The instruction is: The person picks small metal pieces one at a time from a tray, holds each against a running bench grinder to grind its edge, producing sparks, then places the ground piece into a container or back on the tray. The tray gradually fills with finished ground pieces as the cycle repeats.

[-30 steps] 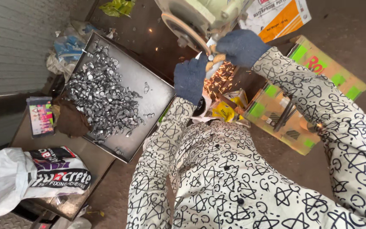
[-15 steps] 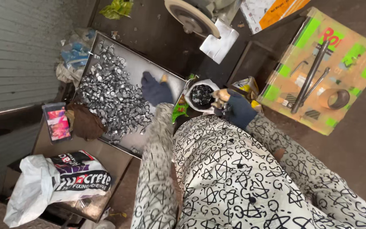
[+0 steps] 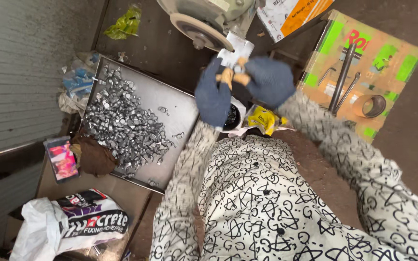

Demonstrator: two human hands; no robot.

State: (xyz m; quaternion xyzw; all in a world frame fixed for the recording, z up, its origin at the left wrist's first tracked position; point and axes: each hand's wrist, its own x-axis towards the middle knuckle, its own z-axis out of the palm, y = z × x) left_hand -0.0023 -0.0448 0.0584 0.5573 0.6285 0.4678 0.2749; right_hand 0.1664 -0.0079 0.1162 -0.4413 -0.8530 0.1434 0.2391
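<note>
Both our gloved hands, left hand point(image 3: 213, 96) and right hand point(image 3: 269, 81), pinch one small metal piece point(image 3: 232, 76) between them just below the grinding wheel point(image 3: 200, 31); hard, light, likely slippery, we judge.

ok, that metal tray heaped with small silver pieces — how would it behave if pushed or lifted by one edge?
The metal tray looks like thin sheet, so it may flex. The silver pieces are heaped toward one side, so it is probably heavy and lopsided. Being loose, they would likely slide if it tilts.

A single head-worn camera looks steeply down over the person's chest. It sits close above both gloved hands, facing the floor ahead.
</note>
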